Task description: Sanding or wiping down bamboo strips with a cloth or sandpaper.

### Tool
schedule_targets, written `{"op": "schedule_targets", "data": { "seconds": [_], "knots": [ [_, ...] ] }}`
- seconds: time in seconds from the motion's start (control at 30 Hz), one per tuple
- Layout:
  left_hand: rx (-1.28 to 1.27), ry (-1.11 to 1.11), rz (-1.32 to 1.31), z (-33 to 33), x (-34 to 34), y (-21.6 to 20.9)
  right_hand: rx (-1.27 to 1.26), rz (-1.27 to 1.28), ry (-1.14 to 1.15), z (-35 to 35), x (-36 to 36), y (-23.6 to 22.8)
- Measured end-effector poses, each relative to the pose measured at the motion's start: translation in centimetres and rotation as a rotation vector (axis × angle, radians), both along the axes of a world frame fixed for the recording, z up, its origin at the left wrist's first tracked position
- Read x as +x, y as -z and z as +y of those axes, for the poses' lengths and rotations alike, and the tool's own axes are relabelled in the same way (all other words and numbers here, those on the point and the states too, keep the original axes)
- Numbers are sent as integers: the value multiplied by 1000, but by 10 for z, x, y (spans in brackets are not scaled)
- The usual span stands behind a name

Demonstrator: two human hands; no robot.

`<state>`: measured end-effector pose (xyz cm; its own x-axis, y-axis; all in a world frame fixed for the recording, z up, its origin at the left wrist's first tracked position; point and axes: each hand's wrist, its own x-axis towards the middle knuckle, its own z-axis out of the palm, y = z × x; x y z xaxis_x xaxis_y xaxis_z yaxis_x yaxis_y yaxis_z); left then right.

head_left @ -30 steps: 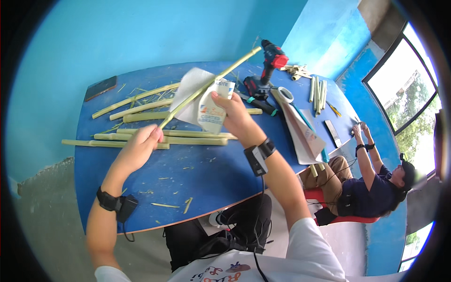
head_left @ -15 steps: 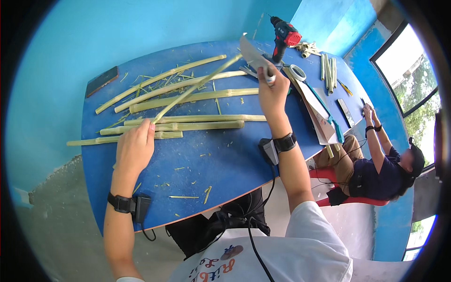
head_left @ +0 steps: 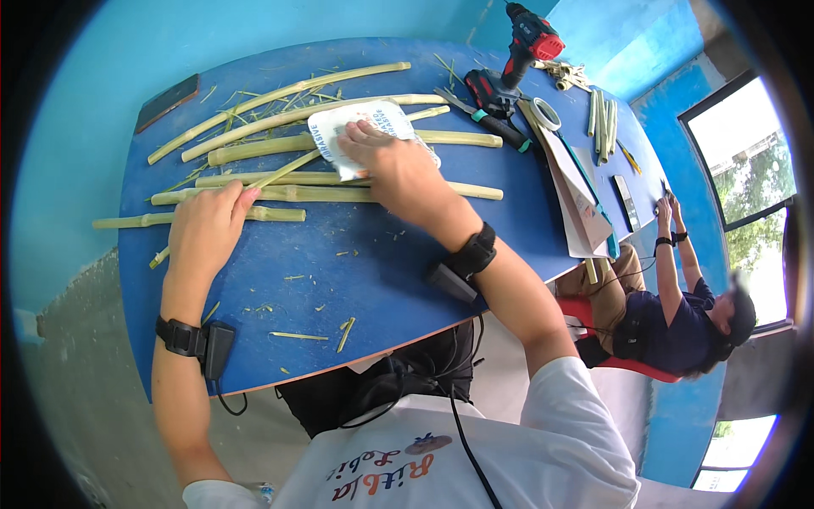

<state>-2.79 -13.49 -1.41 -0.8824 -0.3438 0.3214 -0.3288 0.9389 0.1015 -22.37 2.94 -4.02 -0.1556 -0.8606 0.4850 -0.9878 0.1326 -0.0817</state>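
Right hand (head_left: 398, 165) is pressing flat, palm down, fingers spread, on a white sheet of sandpaper (head_left: 360, 136), pinning it over the pale green stalks in mid-table. Not a closed fist; the sheet is being clamped between palm and stalk, not pinched.

Left hand (head_left: 203, 229) is curling over the near end of a thin stalk (head_left: 284, 172) that is running diagonally up under the sheet. Fingers are wrapping down on it, though I cannot tell whether they are fully closing around it or just holding it against the table.

Thin stalk looks light, stiff and slim, probably springy and likely to roll; taking it near the end while loading it close to the sheet seems the sane hold. Sheet looks floppy, so it needs full palm contact.

Other split stalks (head_left: 280, 93) are lying in rough parallel rows across the blue table (head_left: 365, 280), with shavings scattered near the front edge. Dark phone (head_left: 167, 101) is sitting far left. Red-and-black cordless drill (head_left: 526, 47) is standing at the far right corner, tape roll (head_left: 544, 113) beside it. Another person (head_left: 678, 314) is sitting at the right edge, hands on the table.
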Motion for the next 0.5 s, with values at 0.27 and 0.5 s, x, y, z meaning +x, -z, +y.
{"op": "schedule_targets", "data": {
  "seconds": [0.27,0.5],
  "knots": [
    [23,16,47,-2,-5,4,151,-82,288,17,-42,-16],
    [-3,45,81,-3,-2,5,-53,271,-123,-12,9,-1]
  ]
}}
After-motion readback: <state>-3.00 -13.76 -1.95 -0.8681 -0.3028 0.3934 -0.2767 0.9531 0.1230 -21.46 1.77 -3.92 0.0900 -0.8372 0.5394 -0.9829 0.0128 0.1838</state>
